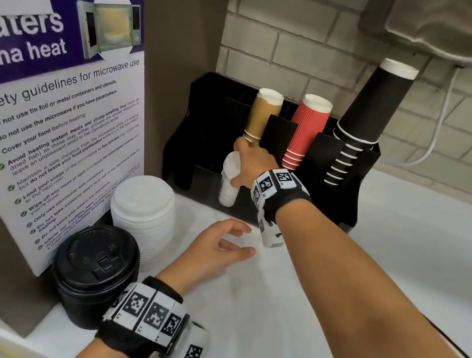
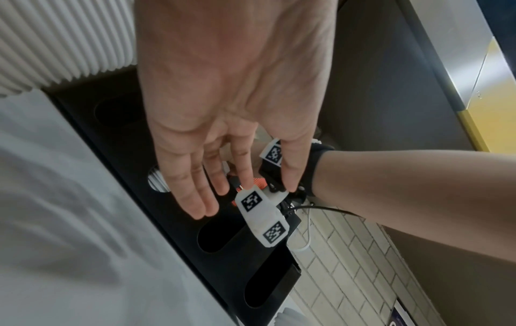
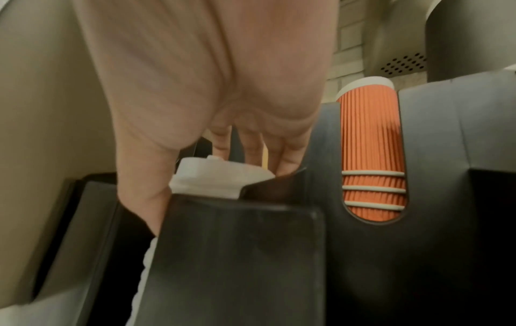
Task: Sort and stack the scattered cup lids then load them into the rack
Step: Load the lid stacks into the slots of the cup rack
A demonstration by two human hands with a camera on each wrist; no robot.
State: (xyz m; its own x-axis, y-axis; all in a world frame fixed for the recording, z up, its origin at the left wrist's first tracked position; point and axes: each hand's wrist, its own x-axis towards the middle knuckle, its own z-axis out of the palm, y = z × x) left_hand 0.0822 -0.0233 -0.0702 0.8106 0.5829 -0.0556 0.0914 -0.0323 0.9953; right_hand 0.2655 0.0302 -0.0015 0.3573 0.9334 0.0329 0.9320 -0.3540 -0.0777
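- The right hand holds a stack of small white lids from above, thumb on one side and fingers on the other, at the mouth of a slot in the front of the black rack.
- The long axis of this stack is almost upright, and its lower part is already inside the slot; the right wrist view shows the top lid just above the slot edge.
- I judge that the next move is straight down along this axis, then letting go.
- The left hand is free, fingers loosely spread, above the white counter.
- It is much nearer to the big white lids and the black lids, both stacks at the left beside the poster.
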